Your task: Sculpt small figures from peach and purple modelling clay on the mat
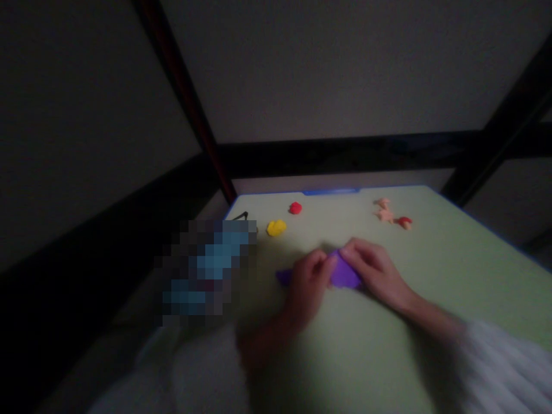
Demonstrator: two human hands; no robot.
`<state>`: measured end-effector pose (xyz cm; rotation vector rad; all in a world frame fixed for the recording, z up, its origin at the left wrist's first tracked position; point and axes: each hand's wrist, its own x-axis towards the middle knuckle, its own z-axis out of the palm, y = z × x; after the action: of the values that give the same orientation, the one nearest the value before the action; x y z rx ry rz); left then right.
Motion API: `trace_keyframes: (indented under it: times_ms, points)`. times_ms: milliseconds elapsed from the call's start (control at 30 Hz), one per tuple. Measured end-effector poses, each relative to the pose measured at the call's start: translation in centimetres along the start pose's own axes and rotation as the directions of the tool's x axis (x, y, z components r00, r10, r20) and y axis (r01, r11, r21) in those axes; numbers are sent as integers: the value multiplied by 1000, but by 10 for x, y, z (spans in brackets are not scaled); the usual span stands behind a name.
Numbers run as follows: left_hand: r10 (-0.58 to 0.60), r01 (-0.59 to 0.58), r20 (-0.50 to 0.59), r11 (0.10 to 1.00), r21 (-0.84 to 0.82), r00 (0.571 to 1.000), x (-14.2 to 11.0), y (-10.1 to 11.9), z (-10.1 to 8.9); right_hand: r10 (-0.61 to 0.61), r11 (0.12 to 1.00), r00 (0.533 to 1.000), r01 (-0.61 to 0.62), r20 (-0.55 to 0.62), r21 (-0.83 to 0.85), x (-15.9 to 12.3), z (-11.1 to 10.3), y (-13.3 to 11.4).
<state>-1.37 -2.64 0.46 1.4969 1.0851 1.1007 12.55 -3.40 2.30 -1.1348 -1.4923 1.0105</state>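
A flattened purple piece of modelling clay (345,275) is stretched between my two hands, just above the pale tabletop. My left hand (307,282) is closed on its left part, thumb and fingers pinching near the upper edge. A darker purple end pokes out to the left, behind that hand. On the other side my right hand (375,270) grips the clay's right edge between thumb and fingers. The hands are close together, and parts of the clay are hidden behind them.
Beyond my hands lie a yellow lump (276,227) and a smaller red lump (295,208). Pale pink pieces (384,215) and a red-topped piece (405,222) rest at the back right. A blurred-out bluish object (219,259) is at the left. The table (457,259) has a blue rim.
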Motion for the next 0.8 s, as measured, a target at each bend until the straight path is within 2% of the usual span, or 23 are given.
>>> trace_keyframes:
  times_ms: [400, 533, 633, 667, 700, 733, 767, 800]
  points:
    - [13, -13, 0, 999, 34, 1000, -1, 0, -2, -24, 1000, 998, 24, -54, 0, 0, -1, 2]
    - [-11, 2, -60, 989, -145, 998, 3, -1, -1, -1, 1000, 989, 0, -147, -8, 4, -5, 6]
    - [-87, 55, -69, 924, -378, 994, 4, 2, 3, -122, 981, 944, 68, -308, -179, 6, -13, 10]
    - [-140, 114, -20, 878, -464, 990, 4, 3, 4, -210, 949, 924, 113, -321, -294, 5, -16, 10]
    - [-192, 191, 55, 821, -538, 980, 4, 3, 6, -314, 886, 906, 173, -283, -429, 5, -19, 11]
    - [-228, 263, 135, 769, -582, 964, 4, 4, 7, -413, 787, 891, 246, -187, -566, 4, -20, 11]
    - [-236, 297, 180, 756, -583, 955, 4, 4, 9, -489, 652, 871, 330, -45, -682, 2, -21, 11]
    - [-224, 286, 179, 783, -552, 958, 4, 4, 9, -531, 500, 840, 420, 116, -757, 1, -21, 11]
